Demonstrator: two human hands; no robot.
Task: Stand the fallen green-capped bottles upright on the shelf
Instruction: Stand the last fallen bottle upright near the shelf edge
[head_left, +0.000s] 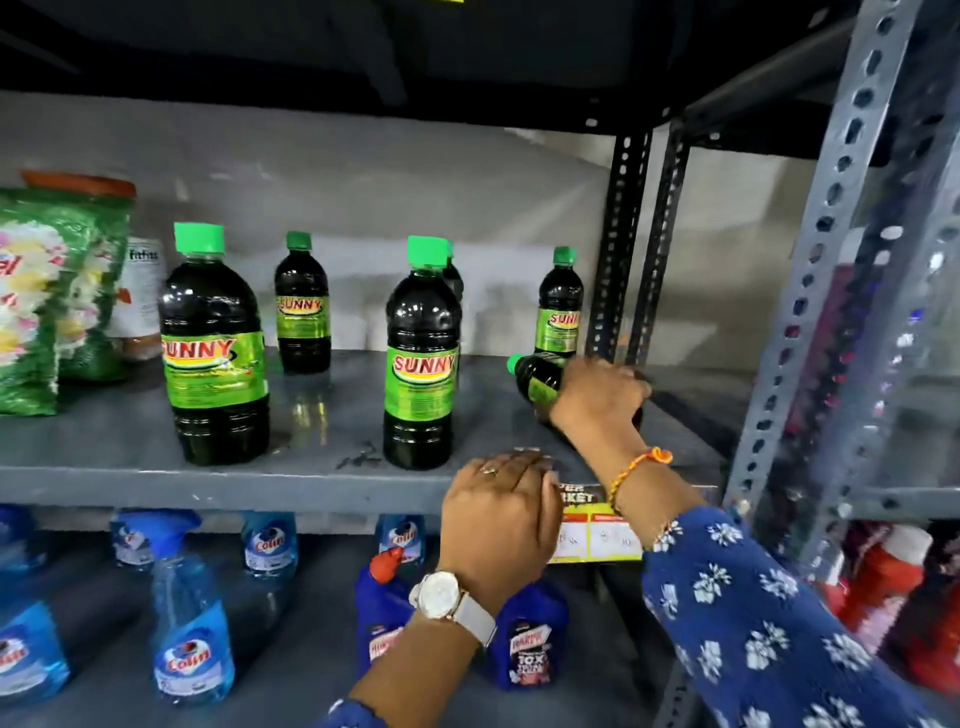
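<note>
Grey shelf (130, 447) carries upright bottles — our right hand (597, 395) clasps the fallen bottle (537, 379) to raise it; left hand (498, 519), fingers empty, braces the shelf's edge.

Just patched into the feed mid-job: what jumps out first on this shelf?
The dark bottles with bright green caps standing on the grey shelf draw the eye, the largest at front left and another at centre. At the right end, the right hand grips a fallen bottle lying on its side, cap pointing left. The left hand, with a white watch, rests on the shelf's front edge.
</note>
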